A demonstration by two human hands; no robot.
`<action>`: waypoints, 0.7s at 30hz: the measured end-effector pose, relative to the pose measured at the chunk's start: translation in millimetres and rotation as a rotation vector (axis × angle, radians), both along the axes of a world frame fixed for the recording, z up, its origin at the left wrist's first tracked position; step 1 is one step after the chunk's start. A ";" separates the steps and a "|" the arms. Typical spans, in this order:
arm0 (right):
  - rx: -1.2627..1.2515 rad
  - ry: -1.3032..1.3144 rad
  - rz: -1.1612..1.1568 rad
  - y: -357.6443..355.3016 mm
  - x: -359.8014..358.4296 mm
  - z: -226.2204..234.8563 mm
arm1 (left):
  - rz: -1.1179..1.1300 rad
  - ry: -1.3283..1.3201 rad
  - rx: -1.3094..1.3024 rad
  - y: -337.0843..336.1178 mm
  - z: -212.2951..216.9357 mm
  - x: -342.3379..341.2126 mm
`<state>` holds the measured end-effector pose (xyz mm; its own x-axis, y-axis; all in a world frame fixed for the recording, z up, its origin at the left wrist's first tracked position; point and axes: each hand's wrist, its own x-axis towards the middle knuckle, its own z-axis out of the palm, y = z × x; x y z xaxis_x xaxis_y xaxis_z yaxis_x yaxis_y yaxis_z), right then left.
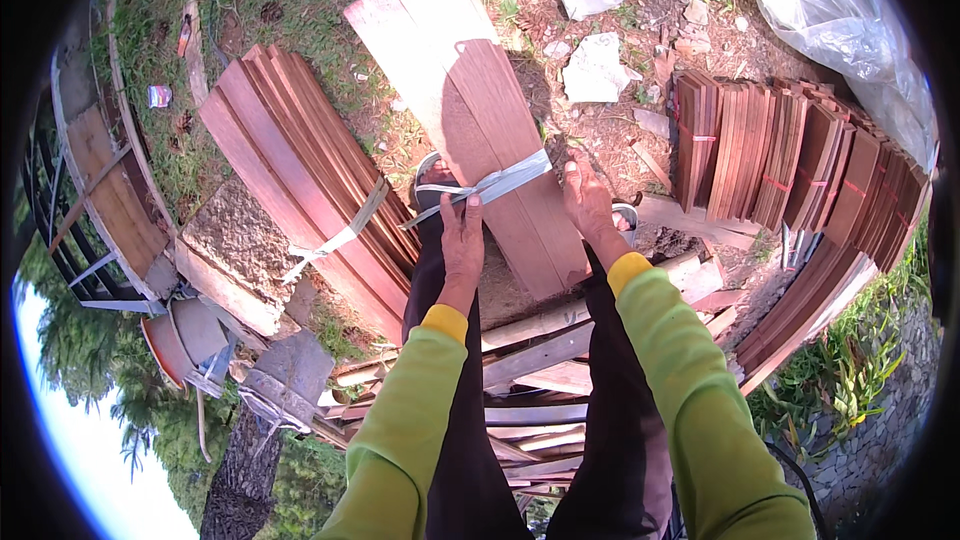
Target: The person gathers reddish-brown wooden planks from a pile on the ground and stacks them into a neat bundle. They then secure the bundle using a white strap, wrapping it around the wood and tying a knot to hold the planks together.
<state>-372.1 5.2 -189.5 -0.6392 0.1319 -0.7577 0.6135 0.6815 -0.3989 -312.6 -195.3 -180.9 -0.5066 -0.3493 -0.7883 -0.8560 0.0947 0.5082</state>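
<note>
A bundle of flat reddish wooden planks leans toward me between my knees, bound near its lower end by a pale plastic strap. My left hand pinches the strap's loose tail at the bundle's left edge. My right hand rests on the bundle's right edge, next to the strap. Both arms wear yellow-green sleeves.
A second strapped plank bundle lies to the left beside a rough stone block. Stacked tied planks stand at the right. Plastic sheeting covers the top right. Loose offcuts lie under my legs; grass lies beyond.
</note>
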 end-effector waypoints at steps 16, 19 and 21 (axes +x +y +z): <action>-0.409 0.258 -0.284 36.2 86.3 -108.1 | 0.245 0.376 0.052 64.1 -33.8 -0.7; -0.488 0.348 -0.248 -8.3 90.2 -80.3 | 0.289 0.384 0.143 45.9 -30.3 3.6; -0.445 0.380 -0.249 -25.3 102.6 -70.5 | 0.324 0.364 0.241 31.2 -31.1 11.1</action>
<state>-269.6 -20.2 -260.0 -0.8652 0.0364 -0.5002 0.4919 0.2554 -0.8323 -301.4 -164.1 -211.9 -0.6581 -0.3643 -0.6589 -0.5865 -0.3007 0.7521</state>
